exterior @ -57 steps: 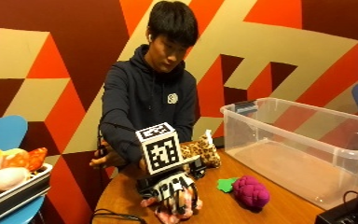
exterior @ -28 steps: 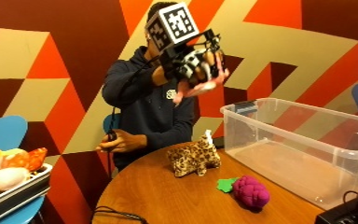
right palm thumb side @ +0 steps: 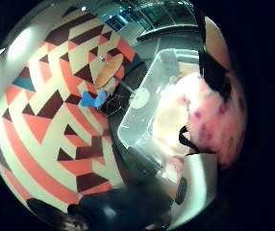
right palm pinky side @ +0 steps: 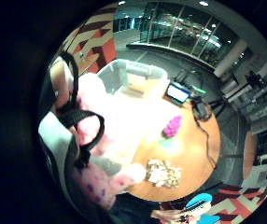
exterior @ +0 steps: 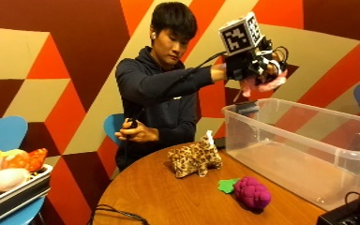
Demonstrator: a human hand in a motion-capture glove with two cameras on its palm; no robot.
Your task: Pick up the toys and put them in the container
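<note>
Outside view: gloved right hand (exterior: 255,70) raised, fingers curled around a pink plush toy (exterior: 262,86), held in the air above the near end of the clear plastic container (exterior: 304,154). Palm views agree: pink plush (right palm pinky side: 101,140) fills the space against the palm, container (right palm thumb side: 147,115) directly below it. Below the grip and towards the person, a leopard plush (exterior: 194,159) stands on the round wooden table (exterior: 161,197), just outside the container wall. Farther from the grip, a purple grape plush (exterior: 251,192) with a green leaf lies beside the container. Bare left hand (exterior: 136,132) rests near the table edge, well away.
</note>
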